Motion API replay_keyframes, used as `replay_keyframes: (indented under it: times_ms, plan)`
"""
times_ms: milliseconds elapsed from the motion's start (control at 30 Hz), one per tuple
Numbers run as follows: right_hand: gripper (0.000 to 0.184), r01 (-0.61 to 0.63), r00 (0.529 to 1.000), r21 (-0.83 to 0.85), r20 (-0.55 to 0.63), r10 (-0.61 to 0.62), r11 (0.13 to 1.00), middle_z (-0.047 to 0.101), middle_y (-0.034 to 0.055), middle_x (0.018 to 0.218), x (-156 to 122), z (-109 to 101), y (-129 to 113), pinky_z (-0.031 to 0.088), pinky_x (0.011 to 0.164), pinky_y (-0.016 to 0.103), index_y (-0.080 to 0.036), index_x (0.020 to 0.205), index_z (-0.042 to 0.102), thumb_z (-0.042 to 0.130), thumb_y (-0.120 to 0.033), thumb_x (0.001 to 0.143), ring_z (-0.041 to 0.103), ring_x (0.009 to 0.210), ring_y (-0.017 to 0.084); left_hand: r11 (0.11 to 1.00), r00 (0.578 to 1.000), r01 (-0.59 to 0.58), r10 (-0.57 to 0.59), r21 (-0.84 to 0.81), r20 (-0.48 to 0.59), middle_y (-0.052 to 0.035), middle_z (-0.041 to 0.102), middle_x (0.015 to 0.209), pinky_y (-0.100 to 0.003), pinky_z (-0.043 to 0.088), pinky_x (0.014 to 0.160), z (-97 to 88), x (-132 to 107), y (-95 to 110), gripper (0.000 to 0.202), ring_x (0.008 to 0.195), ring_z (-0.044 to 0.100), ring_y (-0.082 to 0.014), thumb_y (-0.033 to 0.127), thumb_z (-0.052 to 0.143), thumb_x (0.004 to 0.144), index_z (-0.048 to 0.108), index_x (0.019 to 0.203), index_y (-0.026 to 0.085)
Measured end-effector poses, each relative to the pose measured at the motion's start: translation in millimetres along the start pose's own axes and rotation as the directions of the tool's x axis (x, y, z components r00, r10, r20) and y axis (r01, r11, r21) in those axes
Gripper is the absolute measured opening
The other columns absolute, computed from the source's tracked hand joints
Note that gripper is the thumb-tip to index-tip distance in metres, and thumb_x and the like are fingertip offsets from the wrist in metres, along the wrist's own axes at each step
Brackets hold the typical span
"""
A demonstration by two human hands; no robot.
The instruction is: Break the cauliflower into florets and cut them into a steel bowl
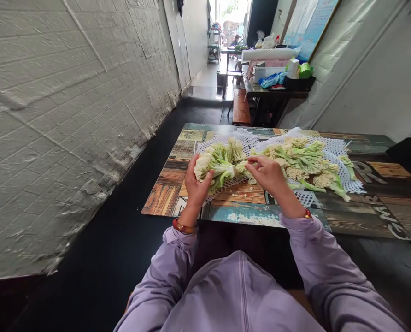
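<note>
My left hand (pixel 197 183) is wrapped round the left side of a cauliflower head (pixel 219 163), its thumb pressed on the pale green stems. The cut stem end points toward my right hand (pixel 266 174), whose fingers are pinched at a small cauliflower floret (pixel 242 169). Whether that floret is still joined to the head cannot be made out. White foam netting (pixel 352 184) is spread beneath the cauliflower. More loose cauliflower pieces (pixel 304 157) lie heaped on it, to the right of my right hand.
The patterned table (pixel 171 177) has crumbs scattered near its front edge. A black object (pixel 408 154) stands at its right end. Behind are a brown bench (pixel 241 106) and a second table (pixel 278 92) with packages. A white brick-patterned wall (pixel 70 115) runs along the left.
</note>
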State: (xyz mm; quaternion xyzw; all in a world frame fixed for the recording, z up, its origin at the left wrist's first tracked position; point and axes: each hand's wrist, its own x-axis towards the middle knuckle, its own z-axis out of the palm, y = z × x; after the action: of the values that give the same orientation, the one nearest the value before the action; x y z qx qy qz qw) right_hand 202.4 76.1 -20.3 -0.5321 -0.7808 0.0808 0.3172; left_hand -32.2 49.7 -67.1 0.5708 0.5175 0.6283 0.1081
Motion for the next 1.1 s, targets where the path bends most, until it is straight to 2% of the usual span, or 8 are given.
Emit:
replay_keyframes:
  times_ms: [100,167,267,367,567,700,867,1100]
  plan:
    - [0.034,0.273,0.96,0.025,0.063,-0.274,0.962,0.067,0.0097,0.121,8.5,0.3,-30.7,0.045,0.096,0.036,-0.02,0.123,0.063,0.063,-0.032,0.091,0.062,0.106,0.025,0.998,0.995,-0.05,0.046,0.031,0.092,-0.0122,0.056,0.145,-0.044,0.044,0.112,7.8,10.3,6.9,0.07,0.131,0.056,-0.0276,0.035,0.073,0.08,0.048,0.144,0.023]
    - [0.034,0.324,0.941,-0.047,0.114,-0.318,0.945,0.065,0.0133,0.119,14.9,10.6,-43.9,0.043,0.098,0.04,-0.016,0.12,0.062,0.063,-0.028,0.088,0.058,0.11,0.029,0.998,0.987,-0.054,0.046,0.043,0.152,-0.0119,0.058,0.142,-0.045,0.047,0.109,11.4,16.9,10.2,0.077,0.126,0.059,-0.0281,0.035,0.076,0.076,0.045,0.146,0.024]
    - [0.028,0.277,0.956,-0.067,0.122,-0.268,0.959,0.064,0.0155,0.113,20.4,32.1,-46.6,0.044,0.094,0.039,-0.013,0.114,0.06,0.057,-0.023,0.089,0.057,0.105,0.03,0.999,0.975,-0.032,0.029,0.011,0.218,-0.0137,0.06,0.138,-0.045,0.05,0.105,9.5,22.9,11.3,0.086,0.122,0.061,-0.0286,0.039,0.08,0.073,0.041,0.149,0.024]
    - [0.028,0.196,0.98,-0.009,0.032,-0.196,0.981,0.063,0.0158,0.115,22.9,46.1,-39.3,0.044,0.095,0.038,-0.015,0.117,0.057,0.047,-0.019,0.091,0.056,0.109,0.029,0.996,0.961,0.007,0.016,-0.083,0.276,-0.0162,0.058,0.14,-0.046,0.049,0.106,0.9,22.2,10.5,0.094,0.129,0.057,-0.0299,0.043,0.081,0.073,0.033,0.153,0.025]
    - [0.027,-0.026,0.982,0.087,-0.183,0.042,0.996,0.065,0.0144,0.11,28.0,39.4,-39.1,0.045,0.092,0.036,-0.017,0.117,0.055,0.04,-0.023,0.095,0.059,0.107,0.027,0.997,0.964,-0.078,0.081,-0.022,0.253,-0.0166,0.044,0.153,-0.053,0.037,0.117,-1.5,20.4,28.6,0.102,0.141,0.045,-0.0342,0.048,0.085,0.068,0.032,0.153,0.027]
    - [0.029,-0.044,0.986,0.148,-0.15,0.066,0.988,0.068,0.0144,0.109,20.3,38.5,-37.6,0.047,0.088,0.036,-0.018,0.119,0.053,0.048,-0.026,0.091,0.062,0.101,0.028,0.995,0.971,-0.099,0.091,0.026,0.22,-0.0147,0.049,0.149,-0.052,0.035,0.118,7.4,27.3,39.1,0.088,0.14,0.046,-0.0341,0.045,0.084,0.07,0.044,0.146,0.025]
    - [0.022,-0.041,0.986,0.203,-0.148,0.073,0.978,0.069,0.0131,0.104,16.8,43.9,-28.2,0.047,0.085,0.034,-0.019,0.11,0.056,0.049,-0.029,0.092,0.063,0.098,0.027,1.0,0.958,0.013,-0.018,0.019,0.287,-0.0124,0.064,0.132,-0.047,0.043,0.112,21.5,28.7,33.8,0.05,0.126,0.059,-0.029,0.032,0.071,0.082,0.061,0.129,0.018]
    - [0.029,-0.109,0.992,-0.02,-0.064,0.107,0.994,0.069,0.0165,0.112,27.0,31.5,-17.5,0.047,0.088,0.034,-0.014,0.114,0.059,0.056,-0.027,0.089,0.064,0.105,0.028,0.995,0.975,-0.084,0.07,0.058,0.211,-0.0095,0.071,0.117,-0.042,0.05,0.103,47.0,22.8,36.1,0.041,0.112,0.064,-0.0253,0.021,0.068,0.079,0.066,0.119,0.019]
